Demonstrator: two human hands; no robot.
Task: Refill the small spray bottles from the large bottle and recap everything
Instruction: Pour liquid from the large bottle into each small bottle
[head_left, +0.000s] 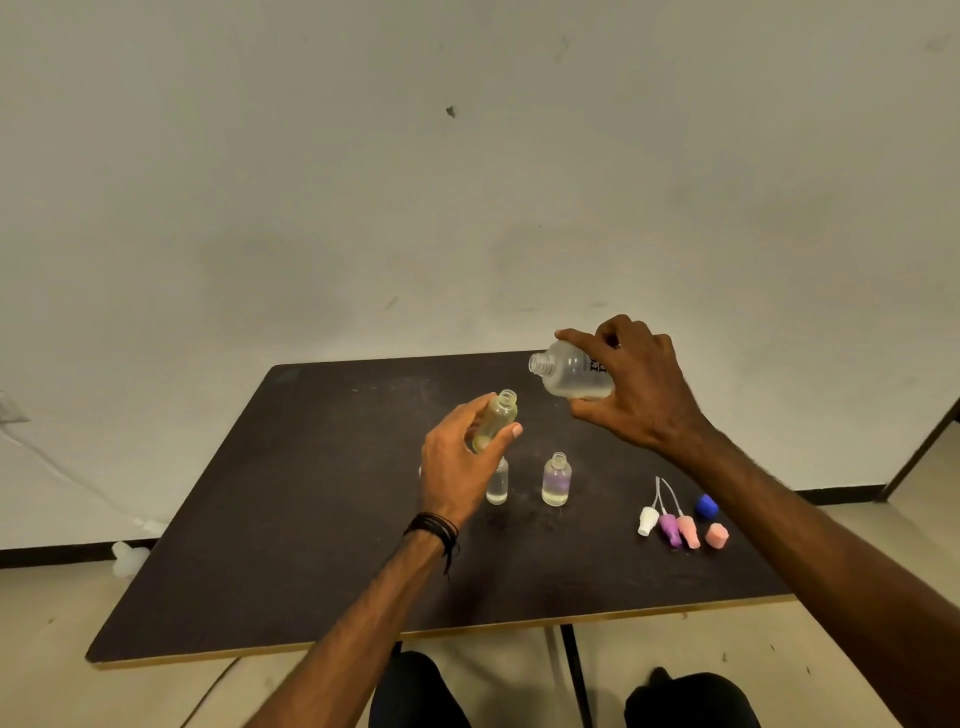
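My right hand grips the large frosted bottle, uncapped and tilted with its mouth toward the left. My left hand holds a small open bottle of yellowish liquid, lifted off the table just below and left of the large bottle's mouth. Two more small open bottles stand on the dark table: one clear partly behind my left hand, one purplish to its right. Three spray heads, white, purple and pink, lie at the right with a blue cap and a pink cap.
The table stands against a pale wall. A white object lies on the floor left of the table. My dark-clothed knees show below the table's front edge.
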